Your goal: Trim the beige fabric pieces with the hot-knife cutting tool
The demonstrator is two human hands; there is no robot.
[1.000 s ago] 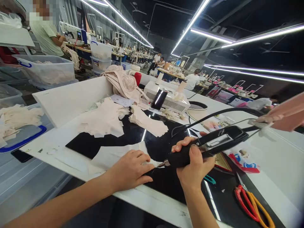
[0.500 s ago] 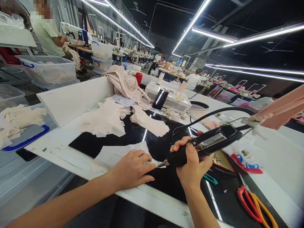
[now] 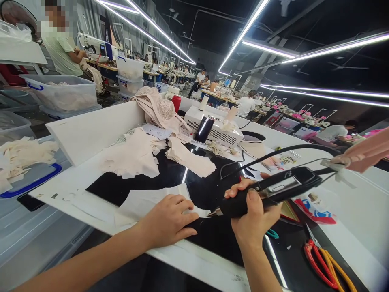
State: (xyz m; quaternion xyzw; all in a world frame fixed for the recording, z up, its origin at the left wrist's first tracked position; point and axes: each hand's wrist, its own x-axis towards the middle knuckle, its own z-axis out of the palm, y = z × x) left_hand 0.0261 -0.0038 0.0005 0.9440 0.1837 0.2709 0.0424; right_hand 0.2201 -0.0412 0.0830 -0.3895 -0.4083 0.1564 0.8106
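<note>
My left hand [image 3: 170,219] lies flat with its fingers somewhat spread, pressing on a pale fabric piece [image 3: 136,200] near the front edge of the black glass surface [image 3: 212,239]. In my right hand [image 3: 253,213] is a black handheld tool [image 3: 270,190] with a metal tip and a cable. That tip points left and meets the right end of the fabric piece, just right of my left fingertips. Beyond the hands lie a stack of cream fabric pieces [image 3: 133,154] and a second, narrower stack [image 3: 190,157].
Red and orange scissors [image 3: 322,259] lie at the right. A phone [image 3: 204,129] leans on a white box-shaped device [image 3: 225,132]. Lace-patterned pink fabric [image 3: 158,107] sits at the back. A person [image 3: 62,50] sits at the far left; peach cloth [image 3: 367,152] hangs at the right.
My right hand and the tool have moved slightly right, with the tip sliding along to the fabric's right end. My left hand stays nearly in place on the fabric.
</note>
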